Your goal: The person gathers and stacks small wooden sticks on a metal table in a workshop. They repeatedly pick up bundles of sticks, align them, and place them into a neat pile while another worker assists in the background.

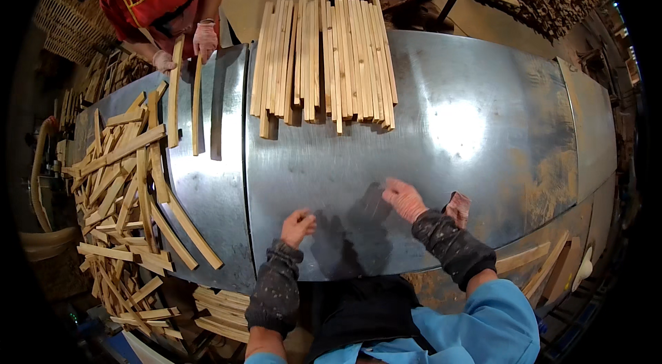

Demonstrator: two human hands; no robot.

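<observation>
My left hand (298,227), bare with a dark speckled sleeve cover on the forearm, hovers over the metal tabletop (331,164). Its fingers are loosely bent and apart, holding nothing. My right hand (405,200) wears a pinkish work glove and is slightly blurred. Its fingers reach left, apart, with nothing seen in them. Beside my right wrist lies a crumpled pinkish glove or cloth (458,208), partly hidden by the sleeve. Beyond both hands, a row of long wooden strips (352,61) lies side by side on the metal, ends uneven.
At the far left, a co-worker (165,2) in red holds a wooden strip (175,98) in gloved hands. A tangled heap of wood pieces (117,185) covers the left side. More boards (524,258) lie at the lower right. A seam (247,178) divides the tabletop.
</observation>
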